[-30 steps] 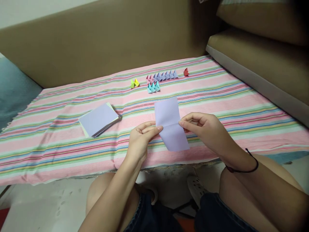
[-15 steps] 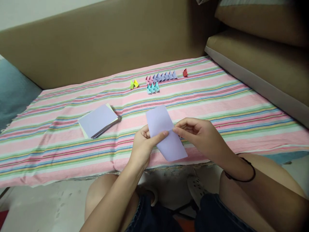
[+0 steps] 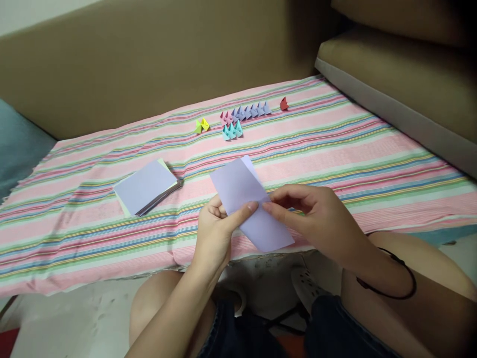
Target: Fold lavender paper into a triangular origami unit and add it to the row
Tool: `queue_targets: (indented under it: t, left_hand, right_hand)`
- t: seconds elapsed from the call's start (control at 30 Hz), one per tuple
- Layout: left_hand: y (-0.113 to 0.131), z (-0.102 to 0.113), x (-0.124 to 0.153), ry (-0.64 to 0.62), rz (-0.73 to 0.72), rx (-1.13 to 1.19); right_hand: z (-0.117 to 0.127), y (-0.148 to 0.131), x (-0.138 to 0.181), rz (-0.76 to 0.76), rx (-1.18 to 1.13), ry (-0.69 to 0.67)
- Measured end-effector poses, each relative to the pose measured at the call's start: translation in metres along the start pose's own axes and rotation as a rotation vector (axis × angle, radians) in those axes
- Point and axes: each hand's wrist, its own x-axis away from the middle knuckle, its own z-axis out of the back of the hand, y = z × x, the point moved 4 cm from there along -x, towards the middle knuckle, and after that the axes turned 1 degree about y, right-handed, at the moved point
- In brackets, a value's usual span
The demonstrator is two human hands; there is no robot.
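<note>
A purple sheet of paper, folded over lengthwise, is held above the front edge of the striped cloth. A strip of its back layer sticks out at the upper right. My left hand grips it from the left, thumb on top and fingers behind. On the right edge, my right hand pinches the paper between thumb and forefinger, close to the left thumb's tip. The remaining right fingers are curled.
A stack of coloured paper lies to the left, purple on top. Farther back stand small folded paper pieces: yellow ones, turquoise ones, a row of pink and purple ones, and a red one. Brown cushions rise at the right.
The paper's upper end now shows a back layer sticking out past the front one. My right thumb and forefinger have shifted slightly inward on the sheet. The camera view has tilted a little.
</note>
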Motion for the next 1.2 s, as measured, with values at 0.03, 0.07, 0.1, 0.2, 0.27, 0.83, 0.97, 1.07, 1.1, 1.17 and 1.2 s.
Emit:
queue_targets:
  t: [0.03, 0.07, 0.1, 0.2, 0.27, 0.83, 0.97, 1.07, 1.1, 1.17, 1.2]
  left_hand:
    - [0.0, 0.0, 0.0, 0.001, -0.006, -0.009]
    - [0.001, 0.0, 0.0, 0.0, -0.015, -0.021]
    - [0.001, 0.0, 0.001, -0.002, -0.025, -0.034]
    - [0.001, -0.001, 0.002, -0.006, -0.047, -0.068]
    - [0.001, -0.001, 0.002, -0.005, -0.053, -0.079]
    - [0.001, 0.012, -0.01, -0.009, 0.03, -0.118]
    - [-0.002, 0.012, -0.011, -0.015, 0.067, -0.116]
    - [-0.004, 0.013, -0.012, 0.011, 0.07, -0.097]
    - [-0.005, 0.014, -0.012, 0.015, 0.076, -0.088]
    - [-0.006, 0.015, -0.013, 0.027, 0.082, -0.067]
    - [-0.005, 0.015, -0.013, 0.034, 0.08, -0.06]
  right_hand:
    - [0.0, 0.0, 0.0, 0.006, 0.0, -0.001]
    - [0.0, -0.001, 0.0, 0.013, -0.002, -0.005]
    - [0.0, -0.001, 0.0, 0.019, -0.004, -0.005]
    - [0.001, 0.0, 0.0, 0.019, -0.006, 0.01]
    - [0.001, 0.0, 0.0, 0.013, -0.008, 0.02]
    - [0.015, 0.018, -0.019, -0.058, -0.102, -0.016]
    - [0.016, 0.021, -0.021, -0.044, -0.069, -0.044]
    - [0.016, 0.023, -0.021, -0.048, -0.075, -0.059]
    - [0.016, 0.024, -0.022, -0.05, -0.076, -0.061]
    - [0.016, 0.024, -0.022, -0.057, -0.076, -0.07]
    - [0.016, 0.025, -0.022, -0.059, -0.077, -0.074]
